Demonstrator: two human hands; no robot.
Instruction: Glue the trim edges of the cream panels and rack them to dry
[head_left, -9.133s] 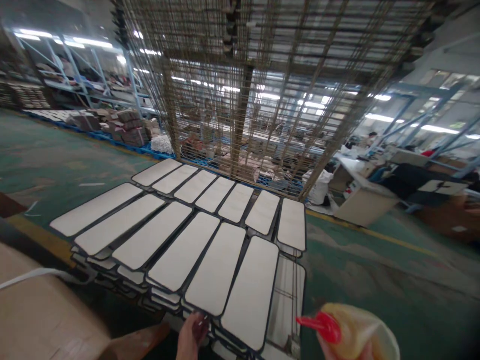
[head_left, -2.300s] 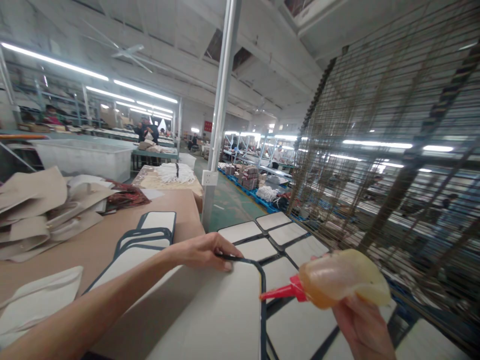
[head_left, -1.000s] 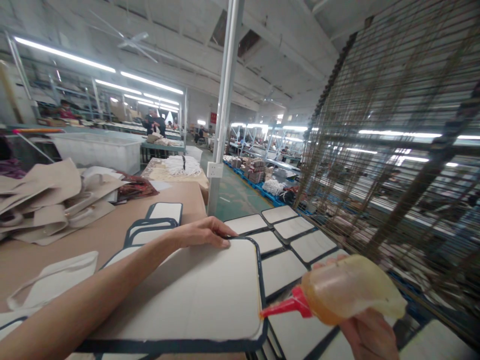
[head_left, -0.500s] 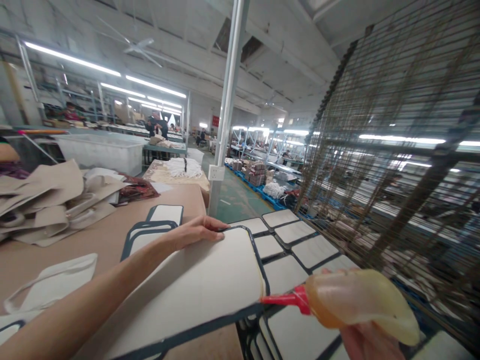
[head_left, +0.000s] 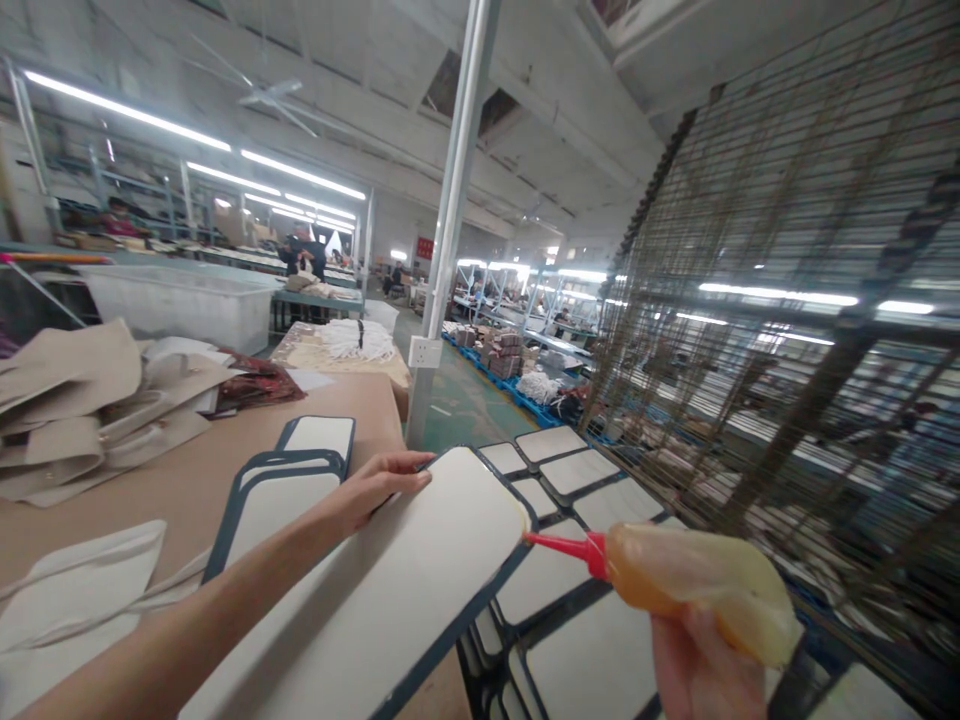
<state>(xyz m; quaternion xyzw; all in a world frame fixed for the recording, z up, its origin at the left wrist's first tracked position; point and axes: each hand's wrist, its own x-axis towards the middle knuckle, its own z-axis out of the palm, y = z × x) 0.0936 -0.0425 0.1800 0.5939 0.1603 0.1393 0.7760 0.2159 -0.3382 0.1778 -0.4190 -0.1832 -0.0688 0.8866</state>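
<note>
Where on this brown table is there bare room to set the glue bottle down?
Bare brown table lies between the crumpled paper pile and the stacked panels. Crowded: the panel under the left hand, and the rack panels beside it.

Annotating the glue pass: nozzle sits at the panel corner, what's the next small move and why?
Probably draw the red nozzle of the squeeze bottle along the white panel's dark edge. The tip already sits at its rounded corner, and the left hand pins the panel flat.

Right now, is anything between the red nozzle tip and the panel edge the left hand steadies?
Nothing: in the head view the glue bottle's nozzle tip meets the panel under the left hand.
</note>
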